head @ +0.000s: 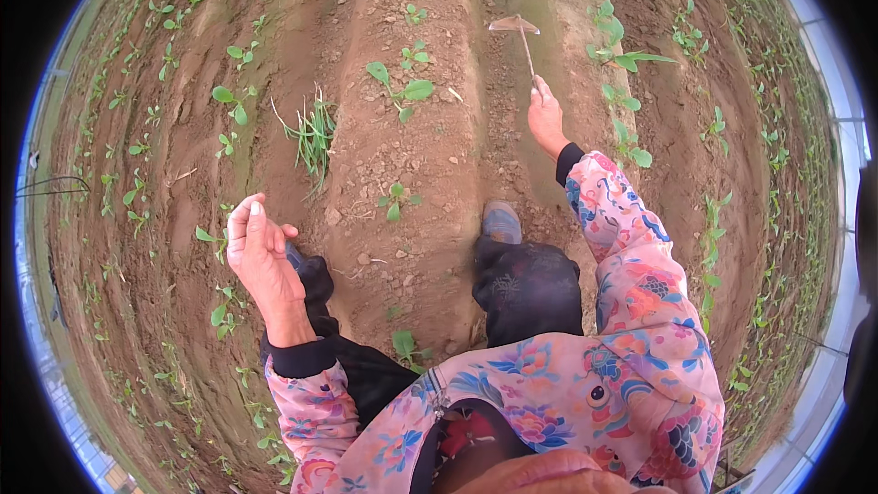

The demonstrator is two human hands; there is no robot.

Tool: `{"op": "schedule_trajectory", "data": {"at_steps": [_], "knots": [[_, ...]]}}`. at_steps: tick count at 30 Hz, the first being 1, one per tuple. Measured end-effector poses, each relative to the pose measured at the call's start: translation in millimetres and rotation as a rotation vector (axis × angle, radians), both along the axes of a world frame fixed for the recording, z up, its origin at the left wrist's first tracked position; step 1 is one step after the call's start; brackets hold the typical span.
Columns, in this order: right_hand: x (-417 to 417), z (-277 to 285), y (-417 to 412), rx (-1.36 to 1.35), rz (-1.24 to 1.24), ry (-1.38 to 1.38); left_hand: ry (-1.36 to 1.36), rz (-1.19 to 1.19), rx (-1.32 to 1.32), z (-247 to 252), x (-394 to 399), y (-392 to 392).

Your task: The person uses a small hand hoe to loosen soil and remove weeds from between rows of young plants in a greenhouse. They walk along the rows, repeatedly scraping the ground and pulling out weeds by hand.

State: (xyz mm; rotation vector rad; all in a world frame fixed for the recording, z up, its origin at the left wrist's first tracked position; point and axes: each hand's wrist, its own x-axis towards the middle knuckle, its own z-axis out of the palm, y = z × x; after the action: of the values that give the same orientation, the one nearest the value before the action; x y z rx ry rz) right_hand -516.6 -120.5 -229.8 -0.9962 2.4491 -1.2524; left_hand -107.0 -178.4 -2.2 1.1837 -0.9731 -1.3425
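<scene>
My right hand (545, 113) is closed around the handle of a small hand hoe (525, 48), its metal blade out in front over the furrow to the right of the middle ridge. My left hand (264, 254) is raised at the left above my foot, fingers partly curled and apart, with nothing seen in it. Ahead of it, a bunch of long thin green leaves (314, 140) lies on the left flank of the ridge. Broad-leaved seedlings grow on the ridge: a larger one (401, 90) ahead and a small one (396, 202) nearer my feet.
Rows of seedlings (236, 106) run along soil ridges at the left, with more plants (621, 99) at the right. My shoes (502, 221) stand on either side of the middle ridge. Another seedling (406, 346) is close beside my left leg.
</scene>
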Motion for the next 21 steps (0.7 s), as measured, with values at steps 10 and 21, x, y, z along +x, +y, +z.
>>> {"op": "schedule_trajectory", "data": {"at_steps": [10,21], "knots": [[-61,-18,89,0.054,-0.186,0.012,-0.085,-0.064,0.006,-14,-16,-3],[-46,-17,146,-0.021,-0.154,0.098,-0.142,-0.095,-0.032,-19,-24,-4]]}}
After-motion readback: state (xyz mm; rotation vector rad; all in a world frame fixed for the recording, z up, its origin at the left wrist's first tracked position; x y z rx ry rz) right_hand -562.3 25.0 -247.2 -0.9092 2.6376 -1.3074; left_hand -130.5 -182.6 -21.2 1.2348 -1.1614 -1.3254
